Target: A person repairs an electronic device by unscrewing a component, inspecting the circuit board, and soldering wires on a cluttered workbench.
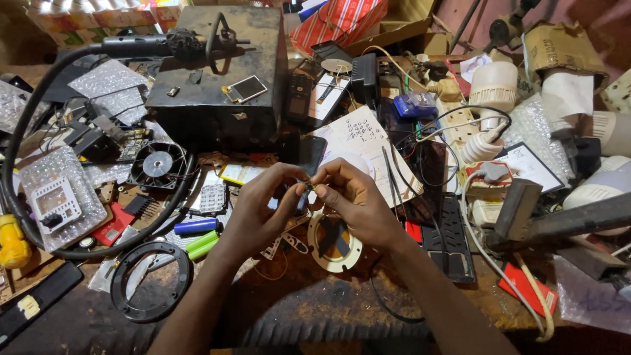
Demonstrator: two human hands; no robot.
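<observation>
Dark, small metal part [307,189], pinched between the fingertips of both hands above the cluttered wooden counter [315,302]. Left hand [259,207]: grip closed on the part from the left. Right hand [355,197]: grip closed on it from the right; its exact kind is too small to tell. Just below the hands lies a cream-coloured plastic ring [334,242]; a black plastic ring [150,281] lies well to the left, near blue and green cylindrical cells [197,235]. Behind stands a black metal box [217,79].
</observation>
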